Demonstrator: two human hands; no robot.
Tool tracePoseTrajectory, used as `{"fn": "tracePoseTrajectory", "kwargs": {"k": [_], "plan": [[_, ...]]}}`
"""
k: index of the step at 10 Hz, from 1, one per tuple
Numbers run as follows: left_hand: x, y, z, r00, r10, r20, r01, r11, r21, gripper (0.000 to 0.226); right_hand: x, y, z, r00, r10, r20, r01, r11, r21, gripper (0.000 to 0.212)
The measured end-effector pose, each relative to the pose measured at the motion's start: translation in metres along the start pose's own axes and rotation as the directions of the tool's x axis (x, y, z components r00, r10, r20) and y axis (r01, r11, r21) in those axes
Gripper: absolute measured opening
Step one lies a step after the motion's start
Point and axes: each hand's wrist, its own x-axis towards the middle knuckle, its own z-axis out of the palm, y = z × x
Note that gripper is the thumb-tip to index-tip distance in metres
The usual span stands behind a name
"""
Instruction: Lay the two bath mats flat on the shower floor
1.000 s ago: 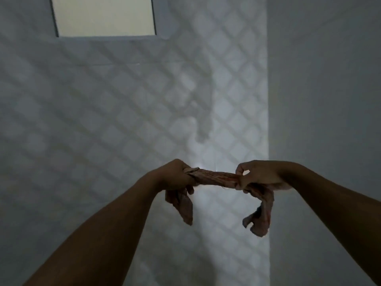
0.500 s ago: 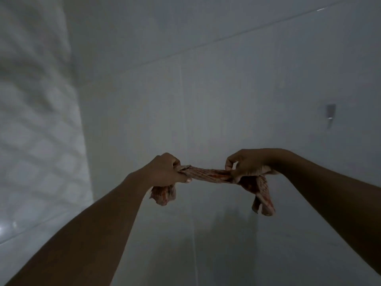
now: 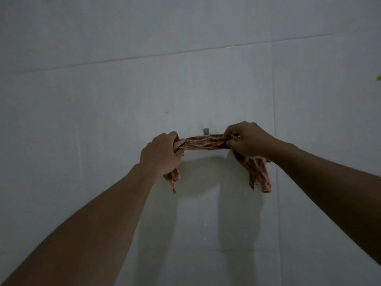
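The left hand (image 3: 162, 155) fists one end and the right hand (image 3: 247, 141) pinches the other end of a twisted, reddish patterned fabric bath mat (image 3: 204, 143), held taut in the air before the pale tiled wall (image 3: 103, 100) (no floor is in view). Bunched like this, it may land roped rather than flat, and a slack pinch could drop one end.

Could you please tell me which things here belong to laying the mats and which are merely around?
Job: left hand, gripping one end of the twisted reddish cloth, apparently a mat; right hand, pinching its other end.
Merely around: tiled wall; small grey wall fitting behind the cloth; yellowish speck at the right edge.
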Motion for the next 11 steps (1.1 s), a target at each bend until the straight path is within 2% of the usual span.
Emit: {"fn": "tracePoseTrajectory", "kwargs": {"k": [1,2,4,5,7,8,9,10,11], "plan": [[0.017,0.004,0.002,0.995,-0.037,-0.089,0.043,0.997,0.068,0.025,0.020,0.005,-0.002,0.987,-0.076,-0.144,0.077,0.997,-0.004,0.026],[0.025,0.000,0.003,0.991,-0.096,-0.092,0.105,0.990,0.099,0.029,0.037,0.000,0.007,0.968,-0.098,-0.230,0.099,0.995,-0.007,0.025],[-0.003,-0.004,0.027,0.988,-0.145,0.056,0.131,0.970,0.205,0.035,0.025,-0.005,0.056,0.930,-0.116,-0.349,0.074,0.989,-0.132,0.027],[-0.022,0.001,0.044,0.990,-0.126,0.062,0.113,0.976,0.188,0.041,0.012,-0.003,0.077,0.920,-0.052,-0.389,0.030,0.998,-0.061,0.025],[-0.045,0.016,0.060,0.978,-0.129,0.162,0.112,0.987,0.113,0.056,-0.006,-0.012,0.096,0.948,-0.018,-0.319,0.042,0.997,0.066,0.034],[-0.057,0.015,0.055,0.951,-0.095,0.294,0.084,0.995,0.053,0.054,-0.018,-0.014,0.104,0.963,-0.021,-0.268,0.049,0.994,0.097,0.044],[-0.066,0.014,0.048,0.893,-0.081,0.442,0.067,0.997,0.048,0.058,-0.029,-0.018,0.105,0.946,-0.049,-0.321,0.039,0.999,-0.039,0.046],[-0.070,0.010,0.038,0.847,-0.089,0.525,0.073,0.996,0.051,0.062,-0.037,-0.027,0.102,0.868,-0.145,-0.474,0.057,0.979,-0.195,0.032],[-0.070,-0.004,0.017,0.855,-0.077,0.512,0.057,0.997,0.056,0.044,-0.035,-0.058,0.102,0.872,-0.254,-0.418,0.187,0.963,-0.196,0.032]]}}
